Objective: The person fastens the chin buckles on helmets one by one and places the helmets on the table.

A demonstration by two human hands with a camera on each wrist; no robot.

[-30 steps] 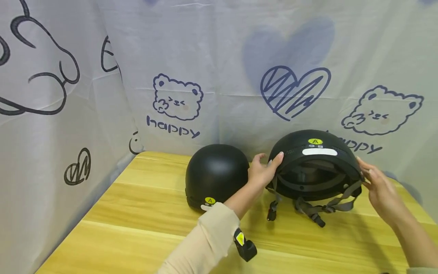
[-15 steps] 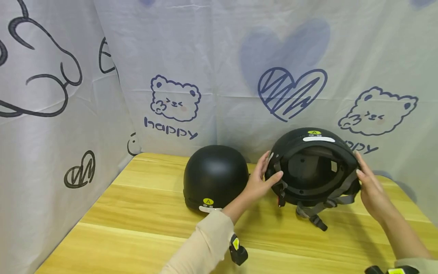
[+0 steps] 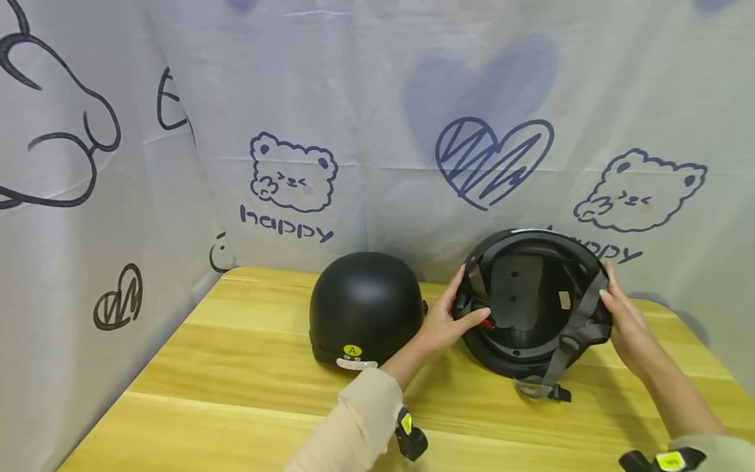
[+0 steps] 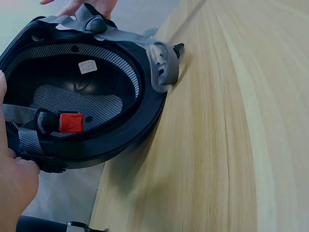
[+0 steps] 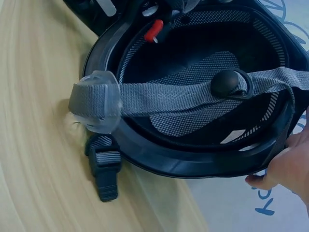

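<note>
Both hands hold a black helmet (image 3: 519, 295) at the right of the table, tipped so its hollow inside faces me. My left hand (image 3: 442, 321) grips its left rim, thumb on the inner side. On the opposite rim, my right hand (image 3: 628, 321) has its fingers behind the shell. A grey chin strap (image 5: 169, 99) crosses the opening and carries a clear plastic chin piece (image 5: 112, 101) and a black clip (image 5: 105, 166) hanging at its end. Inside the left edge shows a red buckle piece (image 4: 71, 123). The helmet's outer top is hidden.
A second black helmet (image 3: 367, 308), dome up with a yellow A sticker, stands just left of my left hand. The wood-grain table (image 3: 236, 387) reaches back to a printed white cloth (image 3: 389, 131). Another cloth hangs along the left side.
The held helmet has rolled back, from its front sticker showing to its inside facing me. My left fingers have shifted round its rim. The second helmet has stayed in place.
</note>
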